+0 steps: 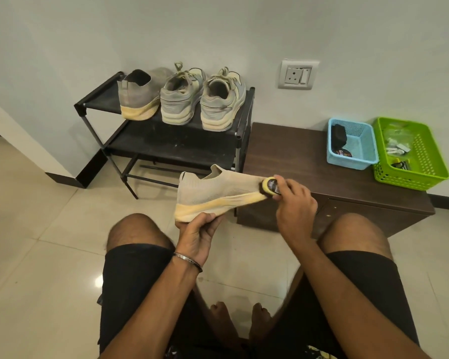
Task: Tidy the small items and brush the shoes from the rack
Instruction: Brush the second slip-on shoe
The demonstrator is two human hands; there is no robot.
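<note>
My left hand (198,234) grips a beige knit shoe (213,193) by its yellowed sole, holding it sideways above my knees. At the shoe's toe my right hand (294,203) holds a small round shoe brush (268,189) and presses it against the fabric. On the black shoe rack (163,141) the matching beige shoe (138,98) stands at the left of the top shelf. Beside that shoe stand two grey laced sneakers (180,95) (222,101), heels toward me.
A low brown bench (296,156) stands right of the rack. On it sit a blue basket (351,143) with dark items and a green basket (412,154) with small items. A wall socket (297,73) is above. My bare knees and feet are below, on pale tiles.
</note>
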